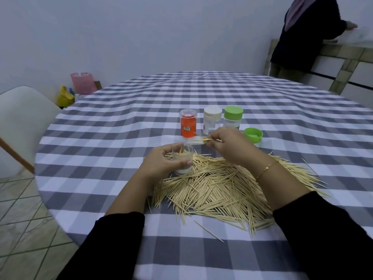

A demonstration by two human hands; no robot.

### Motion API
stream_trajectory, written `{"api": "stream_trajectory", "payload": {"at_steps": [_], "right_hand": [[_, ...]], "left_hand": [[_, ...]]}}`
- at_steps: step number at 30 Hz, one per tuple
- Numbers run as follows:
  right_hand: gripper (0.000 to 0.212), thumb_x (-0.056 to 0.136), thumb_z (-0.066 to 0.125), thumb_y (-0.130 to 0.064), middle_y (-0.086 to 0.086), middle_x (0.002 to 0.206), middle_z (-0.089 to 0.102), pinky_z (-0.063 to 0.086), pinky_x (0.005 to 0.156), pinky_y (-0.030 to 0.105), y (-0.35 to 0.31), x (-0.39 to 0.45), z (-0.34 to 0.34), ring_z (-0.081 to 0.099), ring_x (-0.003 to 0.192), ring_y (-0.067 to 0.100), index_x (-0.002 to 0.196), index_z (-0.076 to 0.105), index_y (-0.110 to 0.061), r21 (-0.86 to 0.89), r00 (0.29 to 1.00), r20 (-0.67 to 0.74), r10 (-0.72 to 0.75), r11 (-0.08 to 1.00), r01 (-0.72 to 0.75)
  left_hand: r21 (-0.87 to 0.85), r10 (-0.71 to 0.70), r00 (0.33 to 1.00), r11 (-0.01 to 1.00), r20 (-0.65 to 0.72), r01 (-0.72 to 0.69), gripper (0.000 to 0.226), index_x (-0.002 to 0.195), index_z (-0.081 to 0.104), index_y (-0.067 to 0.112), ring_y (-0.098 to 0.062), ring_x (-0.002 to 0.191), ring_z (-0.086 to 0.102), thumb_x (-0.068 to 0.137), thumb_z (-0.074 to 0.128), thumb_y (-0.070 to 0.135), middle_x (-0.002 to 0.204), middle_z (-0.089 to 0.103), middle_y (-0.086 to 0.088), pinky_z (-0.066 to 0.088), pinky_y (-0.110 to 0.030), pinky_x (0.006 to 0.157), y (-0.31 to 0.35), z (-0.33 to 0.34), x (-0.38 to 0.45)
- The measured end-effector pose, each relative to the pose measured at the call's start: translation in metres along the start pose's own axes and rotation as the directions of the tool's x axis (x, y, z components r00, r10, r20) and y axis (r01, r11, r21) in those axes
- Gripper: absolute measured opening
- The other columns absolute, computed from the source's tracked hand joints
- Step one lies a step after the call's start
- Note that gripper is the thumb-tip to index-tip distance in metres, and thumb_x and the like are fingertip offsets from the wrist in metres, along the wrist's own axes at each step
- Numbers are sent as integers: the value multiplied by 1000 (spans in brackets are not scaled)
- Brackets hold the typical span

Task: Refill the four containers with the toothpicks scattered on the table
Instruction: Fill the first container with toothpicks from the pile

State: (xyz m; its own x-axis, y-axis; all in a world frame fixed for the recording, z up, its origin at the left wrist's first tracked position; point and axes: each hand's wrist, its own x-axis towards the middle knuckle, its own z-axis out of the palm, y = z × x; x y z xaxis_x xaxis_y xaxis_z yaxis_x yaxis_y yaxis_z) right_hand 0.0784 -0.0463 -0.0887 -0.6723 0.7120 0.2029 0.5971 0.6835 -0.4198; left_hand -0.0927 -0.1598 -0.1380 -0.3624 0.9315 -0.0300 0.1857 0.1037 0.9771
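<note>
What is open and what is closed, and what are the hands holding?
Clear container: open, held by left hand.
Toothpick bundle: pinched by right hand.
Orange container: closed.
White container: closed.
Green-lidded container: closed.
Loose green lid: off, on the table.
Toothpick pile: scattered.
</note>
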Motion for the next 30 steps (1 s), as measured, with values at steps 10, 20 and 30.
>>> {"api": "stream_trajectory", "payload": {"at_steps": [10,20,30], "right_hand": [[20,93,45,-15,-3,102,62,29,92,38,-45,6,-7,55,99,21,107,58,-23,-645,924,101,-368,683,342],[22,94,47,-21,0,106,59,29,97,40,-61,2,3,50,105,23,109,61,-17,-722,884,174,-434,554,414],[29,94,50,-27,-6,114,53,27,93,40,-60,3,-1,43,114,19,121,60,-32,-649,865,175,-470,605,461]], "left_hand": [[-39,1,999,999,36,0,58,109,72,34,-23,95,71,53,89,32,99,75,-2,56,-48,88,-3,-1,0],[11,4,1000,1000,25,-4,73,119,67,31,-20,90,72,52,93,40,94,76,-2,58,-44,85,-4,-3,2],[28,5,1000,1000,11,-5,49,99,73,30,-23,92,72,54,91,35,93,76,-4,55,-51,89,0,-2,-1]]}}
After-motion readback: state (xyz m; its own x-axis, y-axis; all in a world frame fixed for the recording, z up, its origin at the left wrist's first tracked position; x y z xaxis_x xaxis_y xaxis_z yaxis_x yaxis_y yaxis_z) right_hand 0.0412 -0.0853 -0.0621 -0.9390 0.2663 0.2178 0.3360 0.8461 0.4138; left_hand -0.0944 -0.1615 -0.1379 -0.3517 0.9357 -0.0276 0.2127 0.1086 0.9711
